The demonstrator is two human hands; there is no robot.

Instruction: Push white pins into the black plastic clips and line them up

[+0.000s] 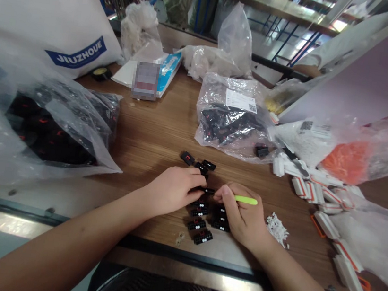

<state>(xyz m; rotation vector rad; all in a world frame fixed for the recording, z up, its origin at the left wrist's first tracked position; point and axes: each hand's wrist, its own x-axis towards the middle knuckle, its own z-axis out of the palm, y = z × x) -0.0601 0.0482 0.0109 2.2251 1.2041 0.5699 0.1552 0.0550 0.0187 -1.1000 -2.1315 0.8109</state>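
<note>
Over the middle of the wooden table, my left hand (176, 188) has its fingers closed at a small black plastic connector, mostly hidden by the fingertips. My right hand (243, 219) grips a slim tool with a yellow-green handle (246, 200), its dark end pointing left toward the left fingertips. Several black connectors with small white spots (197, 223) lie in a column below the hands. More black connectors (219, 225) sit beside the right hand, partly covered by it. Beyond the left hand lie other black connectors (187, 158), one with a red mark. Small white pieces (278, 229) form a pile right of my right hand.
A clear bag of black parts (234, 122) lies ahead, and an open one (53, 127) stands at left. White-and-orange parts (330, 197) spread along the right, near bags of white and orange pieces. A large white sack (47, 7) and a blue-and-white packet (170, 68) are behind.
</note>
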